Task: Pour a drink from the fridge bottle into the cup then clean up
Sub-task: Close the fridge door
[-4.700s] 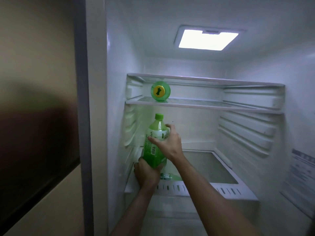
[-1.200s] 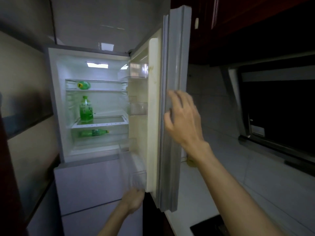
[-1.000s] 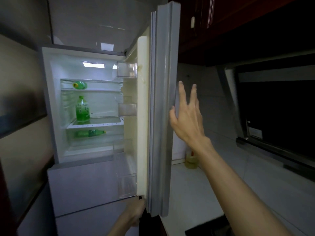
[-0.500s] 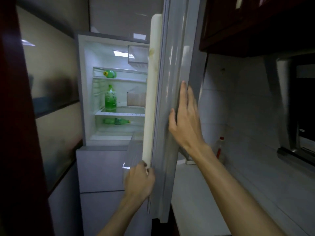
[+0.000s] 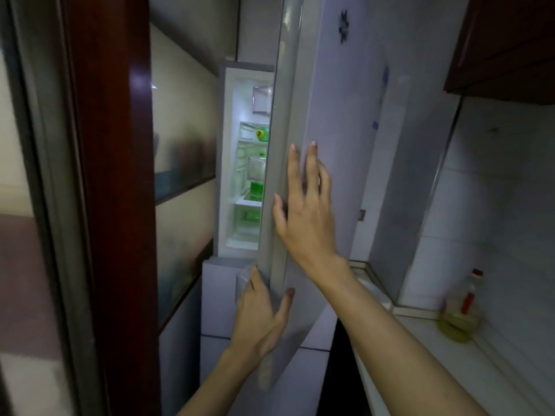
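Observation:
The grey fridge door stands nearly closed, leaving a narrow lit gap. Through the gap I see part of the upright green bottle on the middle shelf, a second green bottle lying on the shelf above, and a green one in the drawer below. My right hand lies flat on the door's outer face, fingers spread and pointing up. My left hand grips the door's free edge lower down, thumb on the outside. No cup is in view.
A dark red door frame stands close on the left. A white counter runs along the right with an oil bottle against the tiled wall. A dark wall cabinet hangs at the upper right.
The green bottle was left standing on the fridge shelf. Since then the door has swung much further toward closed, with both hands on it, and my view has shifted left.

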`<action>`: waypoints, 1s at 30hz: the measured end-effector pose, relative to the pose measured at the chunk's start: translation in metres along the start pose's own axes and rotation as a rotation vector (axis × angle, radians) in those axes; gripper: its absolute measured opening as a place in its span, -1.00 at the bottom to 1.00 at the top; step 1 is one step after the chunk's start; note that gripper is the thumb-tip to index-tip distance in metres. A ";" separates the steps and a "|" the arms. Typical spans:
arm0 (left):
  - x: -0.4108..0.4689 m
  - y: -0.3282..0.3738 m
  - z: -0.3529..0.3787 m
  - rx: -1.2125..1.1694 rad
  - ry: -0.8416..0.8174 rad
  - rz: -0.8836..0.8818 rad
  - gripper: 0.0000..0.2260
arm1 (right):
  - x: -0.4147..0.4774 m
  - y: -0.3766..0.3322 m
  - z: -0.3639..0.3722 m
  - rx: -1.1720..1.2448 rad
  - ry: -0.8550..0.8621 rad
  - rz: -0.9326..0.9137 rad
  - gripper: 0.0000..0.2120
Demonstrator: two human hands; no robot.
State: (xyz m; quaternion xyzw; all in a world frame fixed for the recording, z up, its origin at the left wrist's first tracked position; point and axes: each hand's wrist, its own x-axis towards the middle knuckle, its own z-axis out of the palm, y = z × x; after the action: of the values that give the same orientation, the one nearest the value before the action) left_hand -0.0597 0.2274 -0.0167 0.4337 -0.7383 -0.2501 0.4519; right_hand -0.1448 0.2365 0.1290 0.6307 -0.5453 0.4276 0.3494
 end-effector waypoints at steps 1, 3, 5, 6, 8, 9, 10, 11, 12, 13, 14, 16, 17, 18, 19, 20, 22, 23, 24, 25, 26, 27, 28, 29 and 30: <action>0.006 -0.008 -0.004 0.007 0.006 0.013 -0.39 | 0.003 -0.005 0.008 -0.009 0.002 -0.002 -0.29; 0.019 -0.023 -0.011 0.009 0.003 0.023 -0.41 | 0.008 -0.013 0.023 -0.032 0.007 -0.007 -0.29; 0.032 -0.038 -0.018 0.012 -0.006 0.030 -0.37 | 0.014 -0.020 0.039 -0.049 0.013 -0.013 -0.29; 0.038 -0.045 -0.022 0.013 -0.024 0.032 -0.34 | 0.017 -0.023 0.047 -0.059 0.017 -0.018 -0.29; 0.051 -0.058 -0.030 0.010 -0.070 0.029 -0.26 | 0.024 -0.029 0.063 -0.078 0.019 -0.028 -0.29; 0.056 -0.062 -0.034 0.004 -0.088 0.026 -0.24 | 0.027 -0.031 0.070 -0.083 0.017 -0.034 -0.29; 0.063 -0.069 -0.038 -0.005 -0.098 0.023 -0.23 | 0.031 -0.034 0.079 -0.086 0.014 -0.039 -0.29; 0.069 -0.074 -0.042 -0.018 -0.105 0.017 -0.23 | 0.034 -0.037 0.088 -0.086 0.011 -0.044 -0.29; 0.076 -0.079 -0.046 -0.034 -0.108 0.011 -0.24 | 0.038 -0.039 0.096 -0.087 0.008 -0.050 -0.29; 0.082 -0.083 -0.050 -0.047 -0.115 -0.006 -0.25 | 0.042 -0.042 0.105 -0.088 0.003 -0.055 -0.28; 0.088 -0.087 -0.056 -0.059 -0.122 -0.027 -0.27 | 0.046 -0.045 0.114 -0.090 -0.005 -0.060 -0.28; 0.102 -0.094 -0.064 -0.082 -0.125 -0.070 -0.30 | 0.053 -0.049 0.131 -0.093 -0.030 -0.063 -0.27; 0.109 -0.098 -0.066 -0.095 -0.121 -0.093 -0.31 | 0.057 -0.050 0.139 -0.092 -0.044 -0.064 -0.26; 0.116 -0.102 -0.068 -0.105 -0.114 -0.112 -0.33 | 0.061 -0.052 0.147 -0.091 -0.059 -0.067 -0.25; 0.124 -0.107 -0.070 -0.114 -0.108 -0.134 -0.34 | 0.065 -0.053 0.155 -0.091 -0.073 -0.070 -0.25; 0.131 -0.111 -0.072 -0.114 -0.102 -0.149 -0.36 | 0.069 -0.053 0.163 -0.092 -0.089 -0.076 -0.24; 0.146 -0.118 -0.074 -0.098 -0.083 -0.173 -0.40 | 0.076 -0.054 0.177 -0.085 -0.119 -0.092 -0.24; 0.153 -0.121 -0.075 -0.080 -0.068 -0.187 -0.42 | 0.079 -0.054 0.184 -0.077 -0.133 -0.102 -0.24; 0.159 -0.125 -0.075 -0.055 -0.039 -0.193 -0.44 | 0.082 -0.053 0.191 -0.069 -0.147 -0.114 -0.25; 0.165 -0.128 -0.076 -0.014 -0.017 -0.194 -0.46 | 0.085 -0.052 0.199 -0.062 -0.158 -0.129 -0.25; 0.172 -0.132 -0.076 0.013 0.007 -0.195 -0.47 | 0.088 -0.050 0.206 -0.056 -0.167 -0.148 -0.25; 0.180 -0.139 -0.074 0.005 0.025 -0.202 -0.49 | 0.090 -0.047 0.214 -0.049 -0.173 -0.169 -0.25; 0.186 -0.145 -0.071 -0.014 0.054 -0.203 -0.51 | 0.093 -0.044 0.223 -0.042 -0.179 -0.192 -0.25; 0.193 -0.150 -0.068 -0.031 0.084 -0.203 -0.52 | 0.095 -0.040 0.231 -0.038 -0.186 -0.217 -0.24; 0.199 -0.155 -0.066 -0.038 0.107 -0.205 -0.52 | 0.097 -0.036 0.240 -0.038 -0.196 -0.239 -0.24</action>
State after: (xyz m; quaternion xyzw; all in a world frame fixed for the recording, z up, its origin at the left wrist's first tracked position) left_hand 0.0201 -0.0213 -0.0142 0.5111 -0.6602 -0.2854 0.4707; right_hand -0.0678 -0.0134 0.1259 0.7232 -0.5057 0.3089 0.3547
